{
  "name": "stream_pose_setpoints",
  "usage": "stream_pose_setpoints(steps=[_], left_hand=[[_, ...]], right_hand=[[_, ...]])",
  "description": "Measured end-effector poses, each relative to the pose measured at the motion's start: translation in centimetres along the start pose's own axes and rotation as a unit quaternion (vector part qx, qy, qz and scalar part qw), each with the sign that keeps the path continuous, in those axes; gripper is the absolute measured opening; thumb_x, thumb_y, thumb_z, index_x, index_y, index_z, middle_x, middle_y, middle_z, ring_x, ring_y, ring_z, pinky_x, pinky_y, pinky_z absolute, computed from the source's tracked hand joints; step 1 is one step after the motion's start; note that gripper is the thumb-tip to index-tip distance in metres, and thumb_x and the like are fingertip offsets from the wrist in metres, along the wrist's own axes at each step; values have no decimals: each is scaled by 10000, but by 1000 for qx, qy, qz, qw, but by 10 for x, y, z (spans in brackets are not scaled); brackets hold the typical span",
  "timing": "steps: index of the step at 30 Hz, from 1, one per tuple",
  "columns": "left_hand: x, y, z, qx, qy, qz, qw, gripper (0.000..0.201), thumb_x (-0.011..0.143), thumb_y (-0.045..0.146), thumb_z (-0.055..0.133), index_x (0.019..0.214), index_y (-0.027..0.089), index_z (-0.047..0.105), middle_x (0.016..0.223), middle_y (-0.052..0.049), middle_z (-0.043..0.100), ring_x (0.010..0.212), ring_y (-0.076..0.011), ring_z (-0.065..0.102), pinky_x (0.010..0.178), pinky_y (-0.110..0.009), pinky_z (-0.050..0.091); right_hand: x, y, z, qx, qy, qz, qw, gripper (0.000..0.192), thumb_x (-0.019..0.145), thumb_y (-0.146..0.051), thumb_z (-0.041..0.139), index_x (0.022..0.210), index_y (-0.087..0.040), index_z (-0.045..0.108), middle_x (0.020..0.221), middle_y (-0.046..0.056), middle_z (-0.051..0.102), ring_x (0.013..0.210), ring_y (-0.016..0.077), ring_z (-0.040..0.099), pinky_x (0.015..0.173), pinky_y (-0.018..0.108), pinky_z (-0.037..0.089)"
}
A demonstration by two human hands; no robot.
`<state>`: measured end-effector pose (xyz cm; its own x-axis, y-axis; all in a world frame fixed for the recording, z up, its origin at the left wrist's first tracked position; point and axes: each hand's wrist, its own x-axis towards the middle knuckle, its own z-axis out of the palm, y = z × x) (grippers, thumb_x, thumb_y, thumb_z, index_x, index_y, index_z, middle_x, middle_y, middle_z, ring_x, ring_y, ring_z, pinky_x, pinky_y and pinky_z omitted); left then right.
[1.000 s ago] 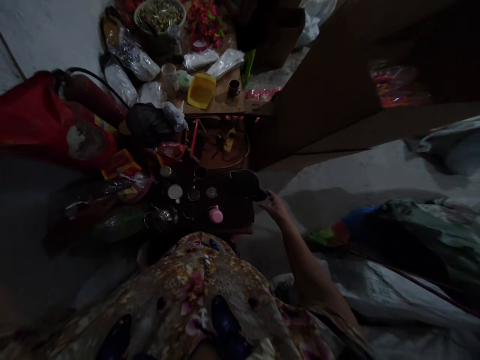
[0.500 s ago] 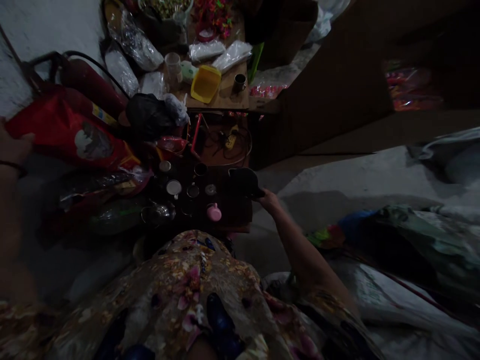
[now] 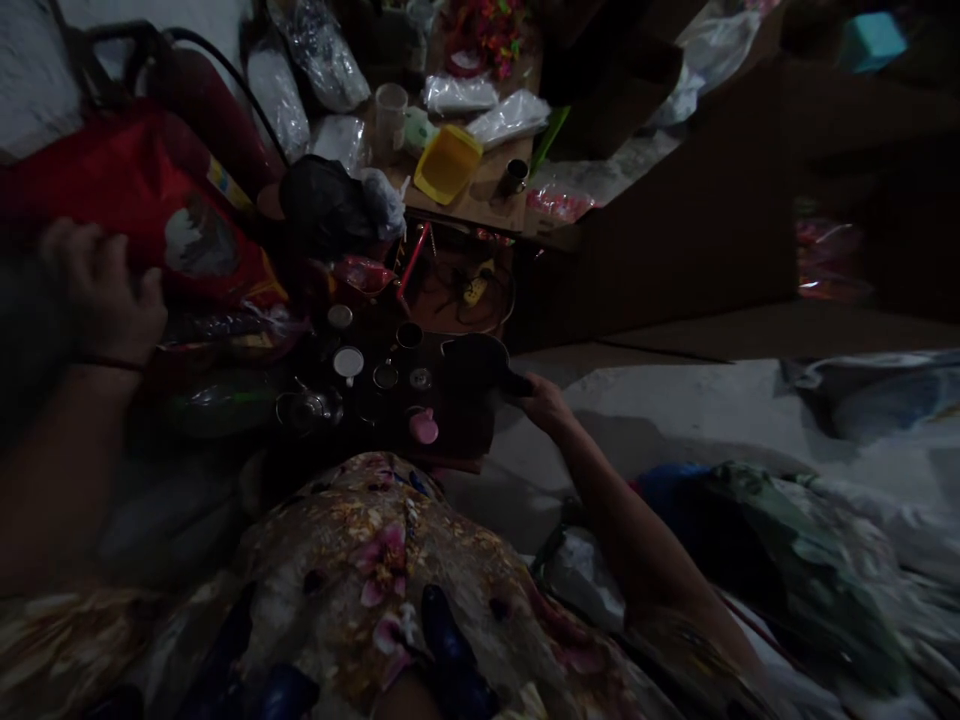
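my right hand (image 3: 546, 403) grips the handle of the black pan (image 3: 474, 362), just right of the pink cup (image 3: 424, 427); my left hand (image 3: 101, 290), fingers curled, rests against the red bag (image 3: 142, 190).

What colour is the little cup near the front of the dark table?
Pink: the little cup, seen in the head view.

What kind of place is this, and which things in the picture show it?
Probably a cluttered home room or small storeroom, dimly lit. A low dark table holds cups and a kettle, a wooden table carries plastic bags, and a red fire extinguisher stands nearby.
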<state>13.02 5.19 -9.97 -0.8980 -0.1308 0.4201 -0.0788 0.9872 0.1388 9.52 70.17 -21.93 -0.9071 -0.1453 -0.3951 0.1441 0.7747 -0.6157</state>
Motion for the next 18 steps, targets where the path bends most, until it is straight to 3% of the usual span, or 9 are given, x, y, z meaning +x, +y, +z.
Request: stream_pose_setpoints(steps=[3,7,11,18], left_hand=[[-41,20,16,22,-37,51,998,419,923,345,537,1247,86,595,1376,-203,560,1428,-325,380,1165,-567,295],[-99,47,33,-18,-119,63,991,268,968,311,497,1068,137,675,1202,-164,686,1311,-292,532,1110,-509,368],[-150,66,44,-44,-171,82,981,291,997,290,452,950,160,708,1099,-138,727,1155,-265,619,1015,-457,465],[-215,79,58,-99,-250,48,962,303,1007,257,432,891,161,695,1004,-116,725,1007,-228,631,948,-398,503]], right_hand=[[8,-25,-5,-44,-25,-5,999,354,660,-520,723,717,-191,605,685,-8,585,697,161,518,598,248,344],[22,-47,-3,-61,-46,12,997,321,701,-488,704,817,-192,660,712,-1,622,709,172,562,604,246,372],[36,-62,3,-102,-54,-6,993,303,724,-466,712,845,-192,668,755,13,659,733,175,591,618,240,398],[53,-91,14,-189,-102,-34,976,225,764,-382,695,842,-171,695,731,18,673,715,169,606,600,227,388]])
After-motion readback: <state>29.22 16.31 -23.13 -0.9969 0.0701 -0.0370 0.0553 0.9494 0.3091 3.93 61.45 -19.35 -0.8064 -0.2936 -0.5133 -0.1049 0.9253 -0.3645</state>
